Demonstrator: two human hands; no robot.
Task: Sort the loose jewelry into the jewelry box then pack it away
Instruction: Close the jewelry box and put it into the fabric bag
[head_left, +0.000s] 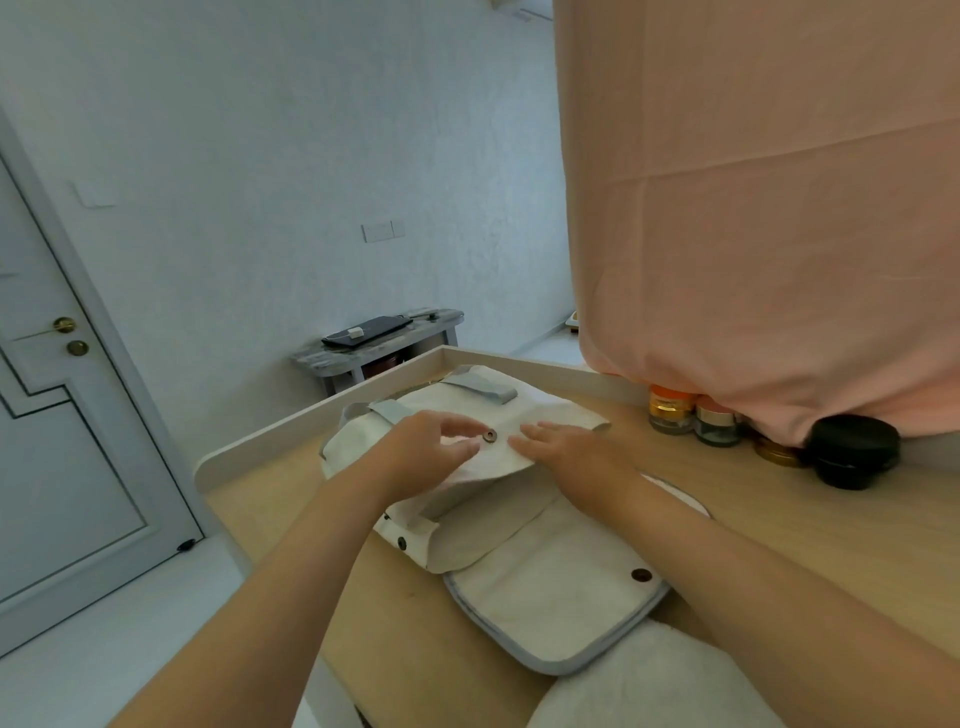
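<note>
Left hand (422, 448) pinches soft, floppy pouch (545, 587) by the snap (489, 435), right hand (566, 446) flat on it; likely best gripped at flap edges.

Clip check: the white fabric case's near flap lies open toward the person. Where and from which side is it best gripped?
Probably by pinching the near flap's grey-piped front edge beside the snap, coming from the person's side. The flap lies flat on the table and joins the case at its far edge, so that rounded edge is the free one.
</note>
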